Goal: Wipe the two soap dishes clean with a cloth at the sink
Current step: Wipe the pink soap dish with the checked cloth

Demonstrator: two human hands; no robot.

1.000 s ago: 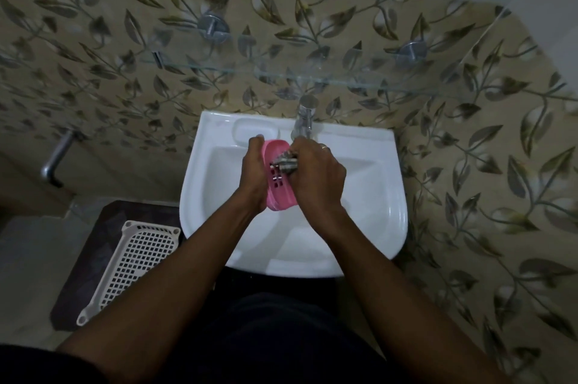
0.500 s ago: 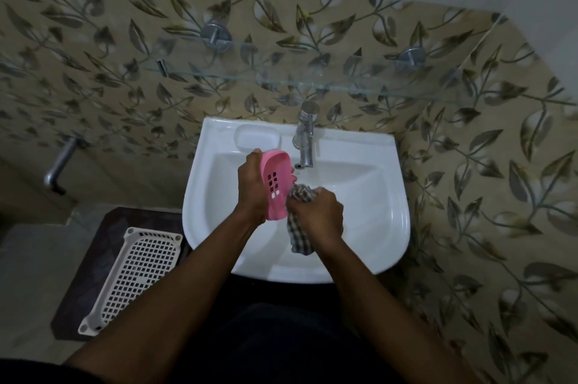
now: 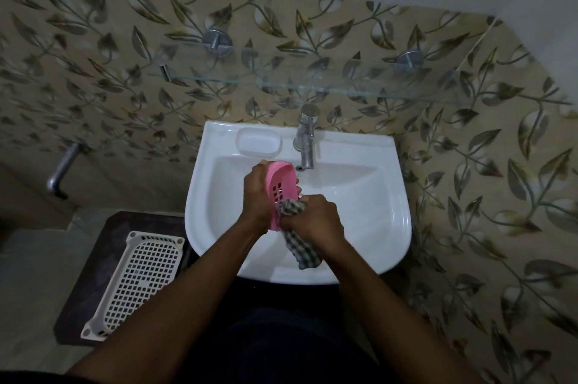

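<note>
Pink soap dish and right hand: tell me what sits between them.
In the head view, the bunched checked cloth sits between the pink soap dish and the right hand, which grips it.

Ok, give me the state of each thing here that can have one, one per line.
Pink soap dish: held on edge over the basin by the left hand.
Checked cloth: bunched in the right hand, against the dish's lower end.
Tap: no water visible.
White basket: lying on the floor mat.

Our right hand has dropped from the tap to the near end of the pink soap dish, checked cloth now hanging below it.
</note>
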